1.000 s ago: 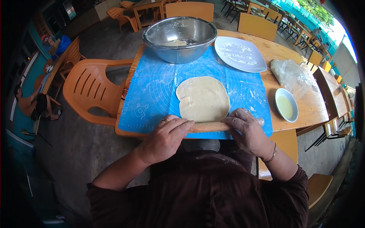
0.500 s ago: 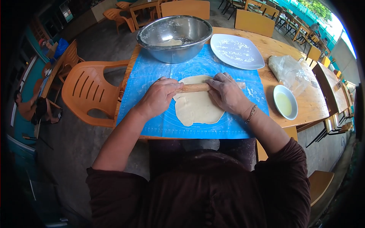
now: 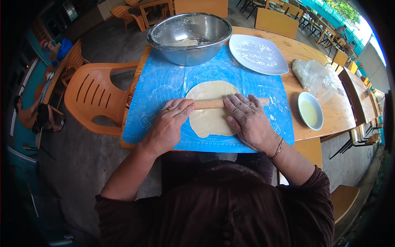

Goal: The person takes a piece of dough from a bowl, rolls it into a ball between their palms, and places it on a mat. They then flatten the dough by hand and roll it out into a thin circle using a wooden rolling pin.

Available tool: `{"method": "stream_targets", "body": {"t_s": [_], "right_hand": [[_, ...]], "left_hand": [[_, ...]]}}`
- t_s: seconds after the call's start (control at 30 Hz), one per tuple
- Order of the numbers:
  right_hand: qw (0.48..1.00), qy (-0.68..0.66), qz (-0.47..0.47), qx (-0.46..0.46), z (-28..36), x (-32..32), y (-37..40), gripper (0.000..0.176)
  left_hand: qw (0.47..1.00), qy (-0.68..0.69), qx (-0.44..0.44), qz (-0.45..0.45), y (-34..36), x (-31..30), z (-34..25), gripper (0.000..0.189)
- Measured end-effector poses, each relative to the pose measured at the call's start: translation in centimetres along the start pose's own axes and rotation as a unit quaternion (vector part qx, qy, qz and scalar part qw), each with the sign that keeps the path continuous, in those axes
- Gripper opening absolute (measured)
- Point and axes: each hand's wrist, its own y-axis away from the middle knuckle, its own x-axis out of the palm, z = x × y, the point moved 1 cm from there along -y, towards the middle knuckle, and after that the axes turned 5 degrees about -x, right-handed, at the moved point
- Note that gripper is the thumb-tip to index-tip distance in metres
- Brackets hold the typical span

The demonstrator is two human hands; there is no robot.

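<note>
A wooden rolling pin (image 3: 209, 103) lies crosswise over a flat, roundish sheet of dough (image 3: 210, 121) on a blue silicone mat (image 3: 158, 88). My left hand (image 3: 163, 123) holds the pin near its left end, fingers together over the top. Towards the other end, my right hand (image 3: 253, 121) rests on the pin with its fingers laid over the wood. Both hands hide parts of the pin, and the right one also covers some of the dough's right edge.
Behind the mat stand a steel bowl (image 3: 190, 57) with dough inside and a floury white plate (image 3: 260, 55). To the right are a plastic bag (image 3: 314, 76) and a small bowl of yellowish liquid (image 3: 309, 110). An orange chair (image 3: 96, 99) is at the left; a person sits farther off.
My hands have drawn the rolling pin slightly towards me, and the fingers lie flatter over it. The dough's far part shows more, and its left edge fold is no longer visible.
</note>
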Motion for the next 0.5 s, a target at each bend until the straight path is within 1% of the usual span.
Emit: {"method": "stream_targets", "body": {"t_s": [0.07,0.13,0.2,0.23,0.27,0.3,0.33,0.4,0.43,0.47,0.5], "right_hand": [[1.0,0.018,-0.012,-0.016,0.1,0.3,0.2,0.043],[0.999,0.035,-0.022,-0.03,0.3,0.4,0.5,0.042],[0.998,0.041,-0.025,-0.043,0.5,0.2,0.9,0.04],[0.998,0.041,-0.025,-0.044,0.4,-0.1,0.9,0.04],[0.999,0.004,-0.007,-0.037,0.1,-0.5,0.9,0.039],[0.999,-0.033,0.012,-0.031,-0.2,-0.9,0.8,0.038],[0.999,-0.033,0.013,-0.033,-0.4,-1.3,0.3,0.038],[0.991,-0.115,0.031,0.068,-1.3,-2.0,-0.9,0.035],[0.996,-0.074,-0.016,0.039,-1.9,-1.0,-1.4,0.039],[0.997,-0.071,-0.018,0.038,-2.1,-0.2,-1.4,0.039],[0.999,-0.035,0.002,0.034,-2.4,0.5,-1.5,0.042]], "left_hand": [[1.0,0.014,-0.006,-0.002,0.2,-0.1,-0.2,0.043],[0.999,-0.044,0.007,-0.02,0.9,-0.1,-0.5,0.044],[0.999,-0.047,0.003,-0.014,1.2,-0.3,-0.9,0.043],[0.999,-0.05,-0.002,-0.009,1.2,-0.5,-1.1,0.042],[0.999,-0.051,-0.002,-0.01,1.1,-1.0,-1.4,0.042],[0.999,-0.017,-0.03,0.006,0.7,-1.7,-1.6,0.04],[0.998,0.017,-0.058,0.022,0.4,-2.0,-1.5,0.038],[0.999,0.008,-0.047,0.019,-1.3,-2.2,-0.7,0.038],[0.999,-0.002,-0.032,0.014,-1.9,-2.3,-0.6,0.039],[1.0,-0.003,-0.029,0.011,-1.9,-1.6,-0.3,0.039],[0.997,-0.052,-0.042,0.036,-1.8,-0.4,0.2,0.042]]}}
